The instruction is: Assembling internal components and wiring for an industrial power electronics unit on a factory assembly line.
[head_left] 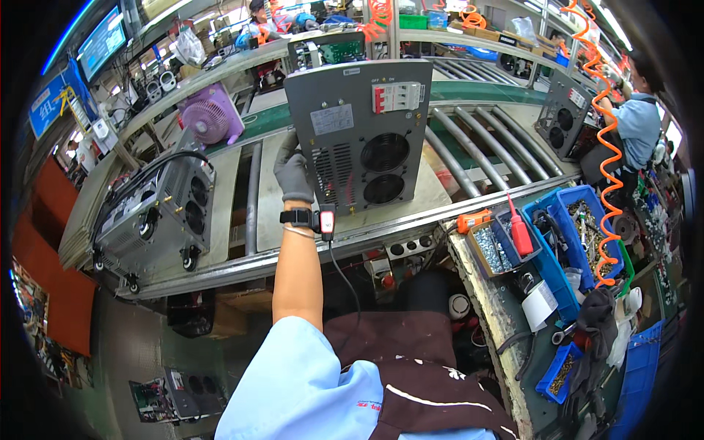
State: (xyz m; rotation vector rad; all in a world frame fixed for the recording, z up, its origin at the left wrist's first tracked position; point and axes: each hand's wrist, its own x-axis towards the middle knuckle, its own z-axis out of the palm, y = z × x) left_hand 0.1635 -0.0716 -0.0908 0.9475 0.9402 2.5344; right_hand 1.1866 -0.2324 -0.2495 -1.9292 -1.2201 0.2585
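A grey metal equipment cabinet [352, 132] stands upright in front of me on the conveyor line. Its near panel carries a breaker switch block [397, 97], a pale label [332, 120], vent slots and two round black fans [385, 152]. My left hand [294, 170], in a grey glove, grips the cabinet's left edge. Its fingers are partly hidden at that edge. On the wrist sits a black strap with a small red and white device [327, 221], from which a cable hangs. My right hand does not show.
Another grey cabinet on casters [158, 213] lies at left, near a purple fan [211, 115]. Metal rollers [477, 147] run rightward toward a co-worker [636, 132] beside another cabinet. At right are blue bins [561, 257], a red-handled tool [520, 233] and an orange coiled hose [606, 176].
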